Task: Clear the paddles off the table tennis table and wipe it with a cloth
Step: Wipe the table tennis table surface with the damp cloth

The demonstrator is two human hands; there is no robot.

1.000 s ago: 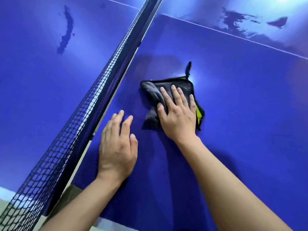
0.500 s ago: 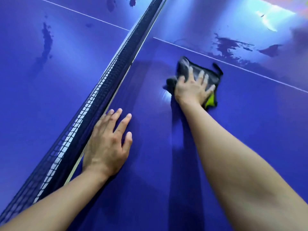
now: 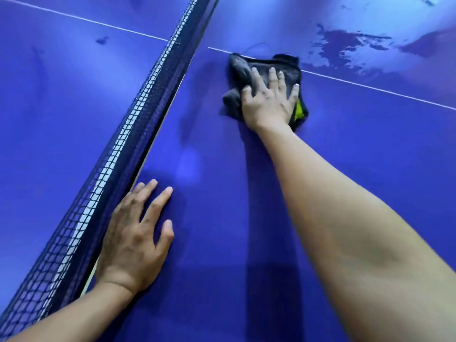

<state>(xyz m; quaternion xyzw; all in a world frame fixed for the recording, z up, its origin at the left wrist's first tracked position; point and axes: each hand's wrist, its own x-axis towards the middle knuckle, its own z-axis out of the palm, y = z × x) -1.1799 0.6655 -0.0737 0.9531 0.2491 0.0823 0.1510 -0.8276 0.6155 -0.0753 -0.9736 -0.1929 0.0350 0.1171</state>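
A dark grey cloth [image 3: 240, 72] with a yellow-green edge lies crumpled on the blue table tennis table [image 3: 370, 149], touching the white centre line. My right hand [image 3: 270, 102] presses flat on the cloth with straight, spread fingers, arm stretched far forward. My left hand [image 3: 134, 239] rests flat on the table close to the net, fingers spread and holding nothing. No paddle is in view.
The dark net [image 3: 138, 129] runs diagonally from bottom left to top centre, right beside my left hand. Dark wet-looking patches [image 3: 345, 45] mark the surface beyond the white centre line [image 3: 382, 88]. A smaller dark spot [image 3: 101, 40] lies across the net.
My right hand has pushed the cloth away from me, from mid-table up to the white centre line. My left hand stays planted beside the net.
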